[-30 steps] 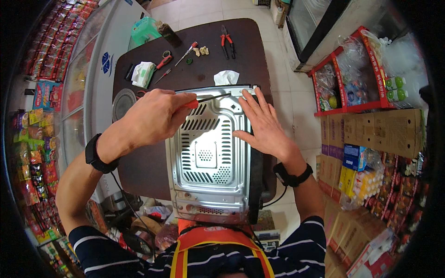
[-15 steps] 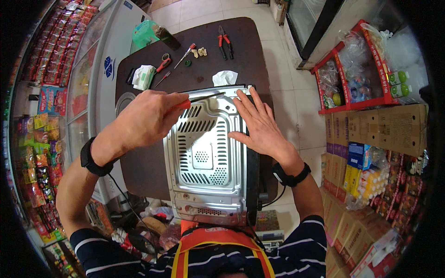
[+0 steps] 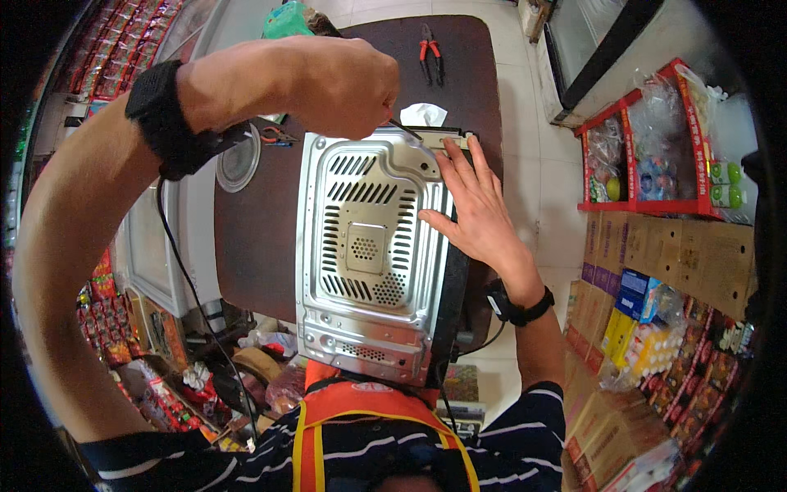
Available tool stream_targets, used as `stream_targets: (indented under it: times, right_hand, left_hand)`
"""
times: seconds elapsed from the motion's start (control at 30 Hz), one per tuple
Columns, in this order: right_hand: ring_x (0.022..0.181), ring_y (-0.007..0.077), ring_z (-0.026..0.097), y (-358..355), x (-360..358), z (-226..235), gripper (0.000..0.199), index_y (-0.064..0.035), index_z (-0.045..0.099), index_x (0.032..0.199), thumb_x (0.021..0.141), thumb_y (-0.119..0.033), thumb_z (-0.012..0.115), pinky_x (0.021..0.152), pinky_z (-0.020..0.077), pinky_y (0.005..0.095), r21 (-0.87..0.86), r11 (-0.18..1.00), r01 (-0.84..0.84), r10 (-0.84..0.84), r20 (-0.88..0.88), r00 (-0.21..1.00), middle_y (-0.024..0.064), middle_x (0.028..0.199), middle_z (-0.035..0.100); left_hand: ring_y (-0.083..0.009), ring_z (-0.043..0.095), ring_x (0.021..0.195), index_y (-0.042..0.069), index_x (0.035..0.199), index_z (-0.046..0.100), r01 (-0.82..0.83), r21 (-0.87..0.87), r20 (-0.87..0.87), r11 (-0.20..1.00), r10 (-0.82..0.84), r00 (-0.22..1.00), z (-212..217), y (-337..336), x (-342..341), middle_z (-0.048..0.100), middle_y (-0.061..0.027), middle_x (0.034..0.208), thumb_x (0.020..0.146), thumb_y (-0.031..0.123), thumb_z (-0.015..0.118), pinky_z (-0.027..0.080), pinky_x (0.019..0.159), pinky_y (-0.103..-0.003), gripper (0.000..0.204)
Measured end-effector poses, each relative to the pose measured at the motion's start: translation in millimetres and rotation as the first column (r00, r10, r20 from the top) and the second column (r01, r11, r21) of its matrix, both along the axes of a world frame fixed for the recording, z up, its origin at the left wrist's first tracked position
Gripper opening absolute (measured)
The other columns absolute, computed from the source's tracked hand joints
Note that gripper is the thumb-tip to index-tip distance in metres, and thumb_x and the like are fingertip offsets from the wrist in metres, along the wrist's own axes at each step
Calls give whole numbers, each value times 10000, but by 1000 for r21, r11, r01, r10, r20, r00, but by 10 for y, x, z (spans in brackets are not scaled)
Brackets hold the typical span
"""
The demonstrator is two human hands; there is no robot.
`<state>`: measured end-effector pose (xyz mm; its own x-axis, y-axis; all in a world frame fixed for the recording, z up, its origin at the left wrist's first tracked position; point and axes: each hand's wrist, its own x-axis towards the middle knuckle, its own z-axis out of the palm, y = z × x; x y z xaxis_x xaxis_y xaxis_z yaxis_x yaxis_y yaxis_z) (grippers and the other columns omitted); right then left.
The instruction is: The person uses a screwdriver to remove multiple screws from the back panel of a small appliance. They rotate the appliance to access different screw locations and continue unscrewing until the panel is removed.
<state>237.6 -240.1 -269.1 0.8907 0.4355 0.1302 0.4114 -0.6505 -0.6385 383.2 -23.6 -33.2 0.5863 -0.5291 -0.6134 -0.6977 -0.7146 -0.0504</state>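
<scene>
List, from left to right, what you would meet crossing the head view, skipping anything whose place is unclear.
Upper-left red packets → round grey disc → perforated metal panel → black band on the right wrist → red rack.

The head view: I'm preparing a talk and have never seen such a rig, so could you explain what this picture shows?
There is no robot here, just a person working bare-handed. The picture comes from the left one of two wide fisheye cameras worn on the head, looking down, so straight edges bend near the rim.

The left hand has a closed grip on a thin dark-shafted tool; its handle is hidden from view. The right hand holds nothing and rests, spread open, near the far right corner of a slotted silver metal panel.

On the dark brown table you can also see red-and-black-handled pliers, a crumpled white tissue and a round grey disc.
</scene>
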Motion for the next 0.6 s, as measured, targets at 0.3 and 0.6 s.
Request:
stream_targets:
  times: [0.3, 0.6]
  right_hand:
    - [1737, 439, 166, 10, 21, -59, 946, -13, 491, 1680, 953, -499, 852, 1269, 342, 699, 30, 1000, 10, -12, 91, 996, 163, 1854, 298]
    - [1753, 422, 111, 1, 15, -79, 988, -60, 408, 1742, 965, -476, 856, 1309, 290, 697, 45, 999, 6, -8, 38, 999, 147, 1872, 264]
  left_hand:
    - [-409, 807, 903, 21, 970, 801, 272, 34, 136, 962, -274, 952, 161, -347, -106, 801, -206, 902, 964, 127, 679, 644, 824, -514, 161]
    - [-420, 799, 857, 11, 1095, 823, 188, 78, -169, 979, -173, 970, -90, -148, 299, 802, -229, 930, 1024, 170, 665, 636, 775, -493, 235]
